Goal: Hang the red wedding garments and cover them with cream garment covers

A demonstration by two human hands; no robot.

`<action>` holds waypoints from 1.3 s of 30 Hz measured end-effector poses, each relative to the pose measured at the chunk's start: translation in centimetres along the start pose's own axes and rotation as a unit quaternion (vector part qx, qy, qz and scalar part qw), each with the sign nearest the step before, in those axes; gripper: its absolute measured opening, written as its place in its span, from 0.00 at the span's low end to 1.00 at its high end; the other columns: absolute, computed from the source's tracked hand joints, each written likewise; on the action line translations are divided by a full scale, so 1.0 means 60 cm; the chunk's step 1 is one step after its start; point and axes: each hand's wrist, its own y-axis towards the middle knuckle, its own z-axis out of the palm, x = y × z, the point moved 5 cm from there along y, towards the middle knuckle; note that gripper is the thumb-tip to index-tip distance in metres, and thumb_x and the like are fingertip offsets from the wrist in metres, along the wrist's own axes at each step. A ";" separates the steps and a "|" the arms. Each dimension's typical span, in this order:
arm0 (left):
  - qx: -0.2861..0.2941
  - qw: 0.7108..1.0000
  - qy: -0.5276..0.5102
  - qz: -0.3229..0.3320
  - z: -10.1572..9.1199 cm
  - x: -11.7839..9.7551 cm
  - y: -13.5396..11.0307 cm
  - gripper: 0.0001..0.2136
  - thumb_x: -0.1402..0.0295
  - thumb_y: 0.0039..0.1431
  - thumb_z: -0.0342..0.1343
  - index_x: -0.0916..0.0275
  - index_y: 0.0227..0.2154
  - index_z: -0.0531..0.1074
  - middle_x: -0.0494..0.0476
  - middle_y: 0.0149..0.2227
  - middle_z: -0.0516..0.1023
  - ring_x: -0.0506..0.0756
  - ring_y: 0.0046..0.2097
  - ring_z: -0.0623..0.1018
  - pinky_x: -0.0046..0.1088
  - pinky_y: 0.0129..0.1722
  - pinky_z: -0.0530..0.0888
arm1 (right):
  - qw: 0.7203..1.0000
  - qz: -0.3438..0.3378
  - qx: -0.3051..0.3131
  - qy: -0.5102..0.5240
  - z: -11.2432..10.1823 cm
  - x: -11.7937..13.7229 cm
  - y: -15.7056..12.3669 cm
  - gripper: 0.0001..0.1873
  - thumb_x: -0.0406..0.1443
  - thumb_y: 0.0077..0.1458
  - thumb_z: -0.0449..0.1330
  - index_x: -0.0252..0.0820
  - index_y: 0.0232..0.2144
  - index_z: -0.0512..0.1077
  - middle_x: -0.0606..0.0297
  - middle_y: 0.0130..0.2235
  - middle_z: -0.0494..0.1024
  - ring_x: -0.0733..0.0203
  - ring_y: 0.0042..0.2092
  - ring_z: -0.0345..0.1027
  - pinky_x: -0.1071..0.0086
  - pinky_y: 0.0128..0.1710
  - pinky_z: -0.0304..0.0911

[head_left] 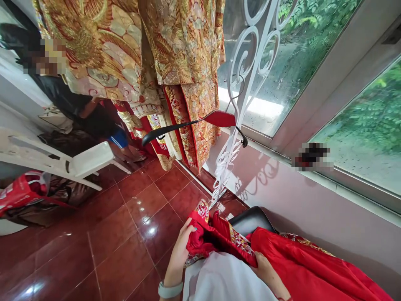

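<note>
A red embroidered garment (307,267) lies across my lap at the bottom right. My left hand (180,251) grips its bunched red edge, fingers curled around the cloth; a watch band sits on that wrist. My right hand (266,269) pinches the same red fabric further right, over a white cloth (219,280). A black cushion (250,219) shows just behind the garment.
Gold and red embroidered robes (175,62) hang above. A red and black hanger (200,123) hooks on a white scrolled metal stand (234,138). Another person (78,108) crouches at the left near a white plastic chair (78,161). A red bag (21,190) lies on the tiled floor. Windows line the right.
</note>
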 end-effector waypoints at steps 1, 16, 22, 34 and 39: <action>-0.002 0.999 -0.024 -0.026 0.006 -0.002 -0.010 0.21 0.70 0.58 0.54 0.56 0.56 0.72 0.61 0.58 0.77 0.62 0.56 0.79 0.38 0.52 0.78 | 1.000 0.013 0.001 -0.017 0.018 -0.008 0.001 0.10 0.41 0.38 0.61 0.54 0.29 0.76 0.51 0.38 0.82 0.35 0.46 0.78 0.51 0.47 0.72; -0.006 0.999 -0.022 0.022 -0.040 -0.114 -0.067 0.21 0.69 0.59 0.53 0.52 0.56 0.72 0.55 0.65 0.69 0.62 0.65 0.69 0.40 0.60 0.74 | 0.997 -0.063 -0.034 0.037 -0.067 0.103 0.103 0.13 0.31 0.46 0.47 0.42 0.34 0.68 0.59 0.35 0.78 0.55 0.39 0.74 0.65 0.43 0.65; -0.021 0.976 0.062 0.206 -0.121 -0.221 -0.082 0.31 0.66 0.60 0.54 0.52 0.67 0.61 0.54 0.68 0.65 0.61 0.68 0.65 0.41 0.64 0.70 | 0.906 -0.207 -0.150 0.337 -0.295 0.263 0.046 0.26 0.36 0.45 0.55 0.45 0.50 0.62 0.77 0.22 0.66 0.66 0.22 0.54 0.73 0.23 0.50; 0.376 0.830 0.340 0.233 -0.018 -0.163 -0.036 0.23 0.76 0.50 0.52 0.51 0.46 0.81 0.54 0.56 0.77 0.60 0.61 0.73 0.39 0.65 0.65 | 0.804 -0.209 -0.363 0.421 -0.356 0.324 0.031 0.23 0.38 0.44 0.63 0.45 0.45 0.67 0.78 0.21 0.63 0.69 0.21 0.52 0.75 0.21 0.49; 0.234 0.830 0.468 0.192 0.013 -0.086 -0.004 0.28 0.80 0.50 0.48 0.55 0.53 0.76 0.56 0.61 0.71 0.61 0.62 0.69 0.42 0.66 0.63 | 0.784 -0.213 -0.362 0.457 -0.363 0.352 -0.008 0.27 0.34 0.42 0.63 0.45 0.48 0.66 0.81 0.18 0.60 0.72 0.19 0.46 0.77 0.19 0.46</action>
